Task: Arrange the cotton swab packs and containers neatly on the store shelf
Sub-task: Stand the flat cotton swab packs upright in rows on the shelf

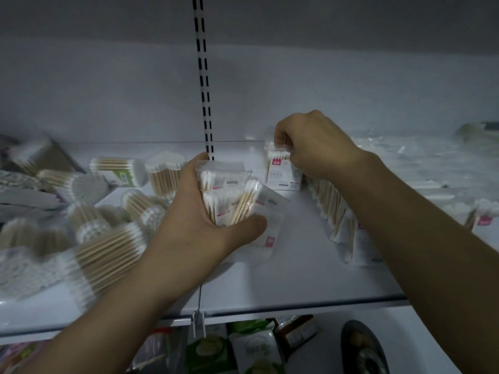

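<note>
Fingers of left hand (194, 225) clasp swab packs (229, 205), right hand (318, 147) pinches upright pack (282, 175) on dim white shelf (310, 279)

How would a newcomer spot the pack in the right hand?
Find the black-slotted strip on the back wall. Just right of its foot one pack stands upright, its top pinched by the right hand. Unlike the row beside it, seen edge-on, it faces the camera, pink tag showing.
</note>
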### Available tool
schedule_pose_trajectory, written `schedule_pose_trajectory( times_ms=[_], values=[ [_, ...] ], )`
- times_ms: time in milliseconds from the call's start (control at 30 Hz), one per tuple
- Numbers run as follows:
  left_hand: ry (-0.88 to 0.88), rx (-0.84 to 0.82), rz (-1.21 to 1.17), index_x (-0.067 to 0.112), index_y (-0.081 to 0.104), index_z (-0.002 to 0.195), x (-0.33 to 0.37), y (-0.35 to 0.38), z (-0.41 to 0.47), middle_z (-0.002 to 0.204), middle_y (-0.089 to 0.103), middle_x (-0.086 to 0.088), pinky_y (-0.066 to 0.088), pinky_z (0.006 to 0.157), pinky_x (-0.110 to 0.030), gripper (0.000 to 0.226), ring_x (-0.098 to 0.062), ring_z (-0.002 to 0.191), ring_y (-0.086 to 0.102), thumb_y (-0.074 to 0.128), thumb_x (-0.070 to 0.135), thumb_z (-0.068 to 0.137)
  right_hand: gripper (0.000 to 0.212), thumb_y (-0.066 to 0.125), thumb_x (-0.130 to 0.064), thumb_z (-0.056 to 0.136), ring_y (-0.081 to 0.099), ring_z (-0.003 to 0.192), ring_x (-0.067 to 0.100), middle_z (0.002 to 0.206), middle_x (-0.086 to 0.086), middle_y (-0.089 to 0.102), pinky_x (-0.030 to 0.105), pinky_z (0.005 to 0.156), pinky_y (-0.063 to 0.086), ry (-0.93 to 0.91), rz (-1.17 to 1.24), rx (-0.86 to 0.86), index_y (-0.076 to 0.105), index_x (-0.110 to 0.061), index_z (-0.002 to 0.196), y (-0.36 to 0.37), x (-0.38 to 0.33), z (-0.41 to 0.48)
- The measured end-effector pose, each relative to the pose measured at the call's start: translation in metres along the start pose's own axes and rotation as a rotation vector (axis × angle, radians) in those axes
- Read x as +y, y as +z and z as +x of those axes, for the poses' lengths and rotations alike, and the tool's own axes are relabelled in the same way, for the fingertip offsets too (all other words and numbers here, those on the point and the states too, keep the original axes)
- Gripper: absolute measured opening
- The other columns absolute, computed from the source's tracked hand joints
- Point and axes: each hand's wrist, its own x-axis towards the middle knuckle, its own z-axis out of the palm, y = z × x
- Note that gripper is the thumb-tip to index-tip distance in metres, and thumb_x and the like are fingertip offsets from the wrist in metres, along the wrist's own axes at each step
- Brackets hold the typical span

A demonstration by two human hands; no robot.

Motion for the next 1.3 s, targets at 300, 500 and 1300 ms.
schedule_pose_trajectory(
  times_ms=[300,500,1300],
  values=[
    [-0.054,0.094,-0.268,0.056,0.037,0.133,0.011,-0.004,-0.004,0.102,0.078,0.012,0.063,0.067,-0.034,0.097,-0.018,0.088,0.078,0.084,0.032,0.051,0.039,0.065,-0.021,0.093,0.060,0.103,0.020,0.119,0.000,0.062,0.034,0.085,0.049,-0.055,0.063,0.044,0.058,-0.027,0.131,-0.029,-0.005,-0.010],
    [-0.071,0.156,-0.399,0.051,0.038,0.137,0.016,-0.001,-0.001,0.103,0.078,0.013,0.063,0.066,-0.039,0.098,-0.021,0.092,0.078,0.083,0.036,0.051,0.030,0.067,-0.044,0.091,0.067,0.093,0.004,0.104,-0.012,0.069,0.027,0.087,0.057,-0.277,0.526,-0.209,0.068,-0.029,0.117,-0.069,-0.025,-0.035],
    [-0.178,0.216,-0.402,0.050,0.043,0.135,-0.007,0.011,0.011,0.094,0.076,0.017,0.062,0.062,-0.044,0.059,-0.016,0.083,0.078,0.070,0.022,0.091,0.052,0.073,-0.006,0.085,0.075,0.077,0.019,0.092,0.007,0.072,0.032,0.065,0.061,0.043,0.669,-0.066,0.054,-0.031,0.127,-0.068,0.009,-0.034]
  ],
)
